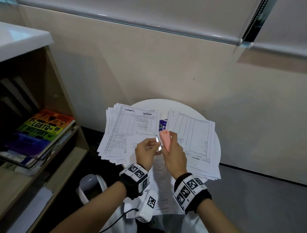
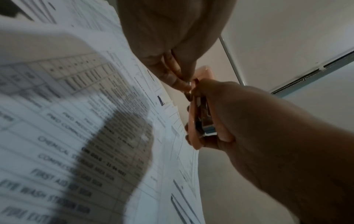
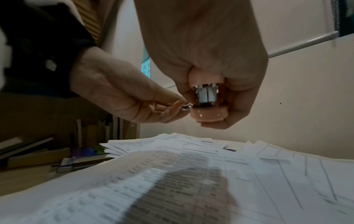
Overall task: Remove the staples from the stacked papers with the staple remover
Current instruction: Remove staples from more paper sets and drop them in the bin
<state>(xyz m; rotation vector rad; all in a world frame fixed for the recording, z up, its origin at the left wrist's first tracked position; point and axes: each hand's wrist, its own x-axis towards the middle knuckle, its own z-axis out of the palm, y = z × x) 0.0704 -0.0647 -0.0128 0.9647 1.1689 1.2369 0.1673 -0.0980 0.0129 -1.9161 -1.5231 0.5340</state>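
Both forearms reach in from six o'clock of the head view, each wrist wrapped in a black band with checkered marker blocks. Just past them the right hand (image 1: pixel 174 149) has its grip curled round a pink staple remover (image 1: pixel 165 139), thumb on one side and fingers on the other, raised clear above the sheets. Its metal claws (image 3: pixel 205 94) show in the right wrist view, pointing toward the camera between the two pink handles. Left hand (image 1: pixel 145 152) sits just beside it at nine o'clock, thumb and forefinger drawn together in a pinching grip on a small shiny metal piece (image 3: pixel 186 107) at the claws; whether that is a staple or part of the tool I cannot tell.

Beneath the hands, stacked papers (image 1: pixel 130 131) printed with tables lie fanned over a round white table (image 1: pixel 217 146), one loose pile toward ten o'clock, another (image 1: pixel 196 141) toward two o'clock, with a single sheet (image 1: pixel 161 181) running down toward six o'clock. A blue card (image 1: pixel 162 125) peeks out between the piles at twelve o'clock. Off at nine o'clock a wooden shelf (image 1: pixel 61 97) carries a rainbow-covered book (image 1: pixel 41 130).
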